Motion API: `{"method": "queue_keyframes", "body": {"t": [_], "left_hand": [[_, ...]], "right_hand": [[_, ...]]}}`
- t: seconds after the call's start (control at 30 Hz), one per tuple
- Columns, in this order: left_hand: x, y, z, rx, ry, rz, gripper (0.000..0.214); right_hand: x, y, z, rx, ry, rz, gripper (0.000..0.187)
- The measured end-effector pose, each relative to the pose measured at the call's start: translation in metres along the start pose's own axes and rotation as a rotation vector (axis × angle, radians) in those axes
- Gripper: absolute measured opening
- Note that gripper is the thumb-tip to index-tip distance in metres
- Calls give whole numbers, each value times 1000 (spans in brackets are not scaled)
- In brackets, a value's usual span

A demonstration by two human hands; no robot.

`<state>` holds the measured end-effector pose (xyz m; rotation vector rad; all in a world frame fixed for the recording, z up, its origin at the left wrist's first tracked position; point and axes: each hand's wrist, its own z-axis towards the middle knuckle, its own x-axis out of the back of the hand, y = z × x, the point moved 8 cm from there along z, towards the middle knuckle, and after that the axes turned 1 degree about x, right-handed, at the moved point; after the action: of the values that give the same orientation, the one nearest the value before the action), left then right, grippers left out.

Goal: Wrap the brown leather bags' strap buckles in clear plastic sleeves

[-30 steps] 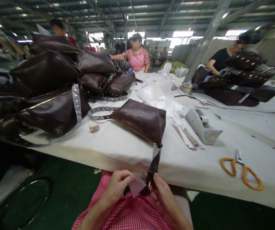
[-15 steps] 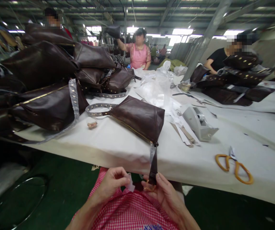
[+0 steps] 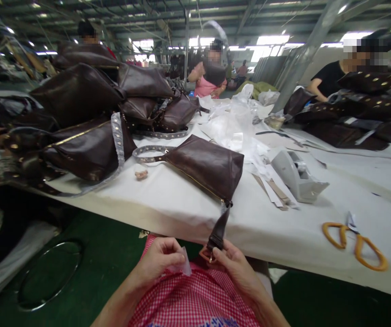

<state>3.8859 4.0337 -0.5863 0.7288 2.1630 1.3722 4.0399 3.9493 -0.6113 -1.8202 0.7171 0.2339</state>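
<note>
A dark brown leather bag (image 3: 209, 165) lies on the white-covered table, its gold zip along the near side. From its near corner a short strap (image 3: 220, 227) hangs over the table edge, ending in a copper-coloured buckle (image 3: 209, 255). My right hand (image 3: 234, 263) is closed on the strap by the buckle, thumb on top. Left of it, my left hand (image 3: 163, 259) pinches a small piece of clear plastic film (image 3: 185, 263) between thumb and fingers, apart from the buckle. The bag's longer studded strap (image 3: 147, 154), wrapped in clear plastic, loops to the left.
Brown bags (image 3: 79, 95) are piled at the left, more (image 3: 368, 113) at the right. A grey tape dispenser (image 3: 297, 177), paper strips (image 3: 273, 190), orange-handled scissors (image 3: 355, 243) and plastic wrapping (image 3: 232, 122) lie on the table. Co-workers stand across it; one in pink (image 3: 209, 86) holds up a bag.
My right hand has turned the strap end, so the buckle shows more plainly. The left hand still holds the film. Across the table, the co-worker in pink has brought a bag in front of them.
</note>
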Motion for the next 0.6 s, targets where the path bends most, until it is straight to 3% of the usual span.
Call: {"method": "queue_keyframes", "body": {"t": [0.1, 0.23, 0.33, 0.47, 0.6], "left_hand": [[2, 5, -5, 2, 12, 14, 11], [7, 16, -7, -93, 130, 372, 15], [3, 19, -4, -118, 129, 482, 22], [-4, 11, -1, -23, -3, 217, 13], [-16, 0, 2, 38, -129, -40, 7]], "right_hand": [[-4, -1, 2, -38, -56, -39, 49], [-7, 9, 3, -174, -52, 66, 44], [-11, 14, 4, -209, -31, 142, 42], [-14, 23, 8, -216, 9, 206, 43], [-12, 28, 20, -72, -14, 219, 41]]}}
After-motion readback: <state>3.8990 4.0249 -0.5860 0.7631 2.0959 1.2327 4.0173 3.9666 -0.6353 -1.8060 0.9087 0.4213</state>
